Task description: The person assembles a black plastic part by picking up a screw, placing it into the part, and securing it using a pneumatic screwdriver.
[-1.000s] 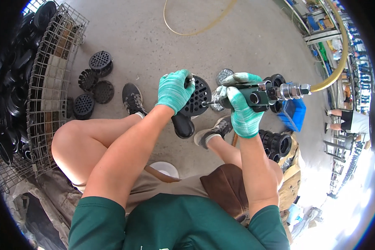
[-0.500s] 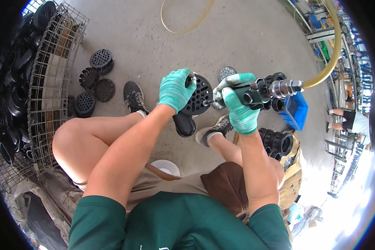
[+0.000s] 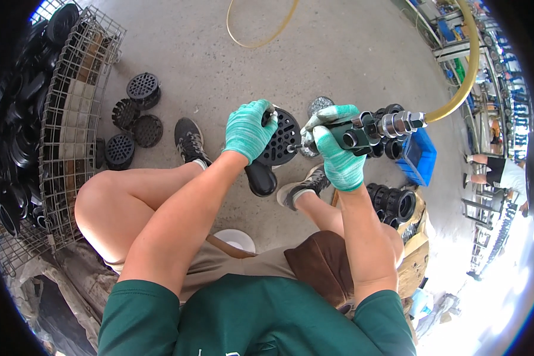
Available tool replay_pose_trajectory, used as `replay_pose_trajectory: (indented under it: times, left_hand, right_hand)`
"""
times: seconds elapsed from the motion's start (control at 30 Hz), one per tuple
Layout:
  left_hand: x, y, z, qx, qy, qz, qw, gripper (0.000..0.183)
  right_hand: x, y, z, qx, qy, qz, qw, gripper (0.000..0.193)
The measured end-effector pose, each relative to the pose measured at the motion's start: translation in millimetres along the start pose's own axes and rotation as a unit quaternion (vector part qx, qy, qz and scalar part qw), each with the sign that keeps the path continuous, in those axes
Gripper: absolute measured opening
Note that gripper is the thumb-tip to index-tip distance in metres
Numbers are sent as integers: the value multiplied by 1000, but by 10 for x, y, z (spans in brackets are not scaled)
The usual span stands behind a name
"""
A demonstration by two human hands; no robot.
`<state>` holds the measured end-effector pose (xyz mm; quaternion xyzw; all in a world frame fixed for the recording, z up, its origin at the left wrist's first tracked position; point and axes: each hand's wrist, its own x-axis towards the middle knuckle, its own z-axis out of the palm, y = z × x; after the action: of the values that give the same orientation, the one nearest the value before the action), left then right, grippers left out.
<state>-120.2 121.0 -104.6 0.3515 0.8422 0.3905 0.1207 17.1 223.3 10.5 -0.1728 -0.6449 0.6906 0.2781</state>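
Wearing a teal-and-white glove, my left hand (image 3: 249, 129) is closed on the edge of a black floor drain (image 3: 283, 135) with a round perforated grate and a curved pipe at its lower side. My gloved right hand (image 3: 340, 157) is wrapped around a dark green air grinder (image 3: 362, 132). A yellow hose (image 3: 472, 62) runs from the grinder's silver fitting. The grinder's thin bit (image 3: 292, 148) is at the right rim of the grate; whether it touches cannot be made out. The drain is held above the floor, between my legs.
Several black round grates (image 3: 143, 87) lie on the floor at left, beside a wire cage (image 3: 80, 89) full of black parts. At right are a blue crate (image 3: 422, 159) and stacked black ring parts (image 3: 391, 203). A white bowl (image 3: 237, 238) is below. Another person (image 3: 504, 175) stands far right.
The drain, grinder and both hands have shifted slightly left. The bit stays by the grate's right rim. The yellow hose has moved a little left.
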Motion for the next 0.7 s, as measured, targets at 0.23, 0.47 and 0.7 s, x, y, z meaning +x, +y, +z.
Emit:
replay_pose_trajectory:
  times: [0.23, 0.47, 0.7]
  left_hand:
    - [-4, -2, 13, -8, 4, 6, 1000, 20]
    - [-33, 113, -93, 50, 19, 143, 988, 21]
    - [-324, 181, -18, 115, -49, 214, 969, 34]
  right_hand:
    - [-7, -33, 6, 22, 2, 17, 1000, 29]
    - [-7, -43, -42, 4, -9, 5, 1000, 33]
    - [41, -46, -15, 31, -23, 22, 999, 34]
